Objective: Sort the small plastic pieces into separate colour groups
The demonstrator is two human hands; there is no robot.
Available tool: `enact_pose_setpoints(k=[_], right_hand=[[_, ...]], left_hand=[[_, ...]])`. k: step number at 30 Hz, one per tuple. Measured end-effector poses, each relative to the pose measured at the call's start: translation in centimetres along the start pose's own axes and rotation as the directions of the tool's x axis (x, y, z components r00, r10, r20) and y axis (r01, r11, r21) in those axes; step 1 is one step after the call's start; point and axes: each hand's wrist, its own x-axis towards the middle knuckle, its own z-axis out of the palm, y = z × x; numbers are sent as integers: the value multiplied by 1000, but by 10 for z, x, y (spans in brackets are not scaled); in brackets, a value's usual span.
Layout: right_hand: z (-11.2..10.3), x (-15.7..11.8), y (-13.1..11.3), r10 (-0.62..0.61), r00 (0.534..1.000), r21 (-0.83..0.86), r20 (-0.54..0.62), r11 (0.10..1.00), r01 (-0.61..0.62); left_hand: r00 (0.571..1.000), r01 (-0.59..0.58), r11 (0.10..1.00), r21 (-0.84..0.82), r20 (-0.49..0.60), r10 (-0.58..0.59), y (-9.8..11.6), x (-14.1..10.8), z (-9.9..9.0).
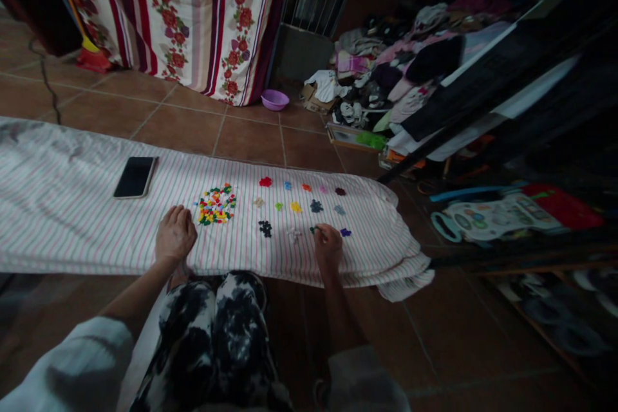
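Dozens of tiny mixed pieces [208,212], likely light, stiff and best pinched by their edges, lie left of the colour heaps [295,207] on the desk [232,255]; the left hand [176,232] lies palm-down, grip hidden, the right hand [329,243] seemingly pinching a green piece [313,230].

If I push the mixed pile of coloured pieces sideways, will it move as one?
Probably not: the pile is many small separate pieces, so it would likely spread. Stray pieces at its edge may lag or scatter. The striped cloth shows wrinkles, so it might drag along a little.
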Motion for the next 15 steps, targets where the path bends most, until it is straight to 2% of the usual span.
enact_pose_setpoints(k=[6, 15], right_hand=[[-4, -5, 33, -13, 1000, -122, 22, 992, 16], [-1, -5, 45, -41, 999, -95, 6, 995, 41]], left_hand=[[1000, -1, 1000, -20, 3, 1, -3, -1, 1], [997, 55, 998, -26, 47, -54, 1, 0, -1]])
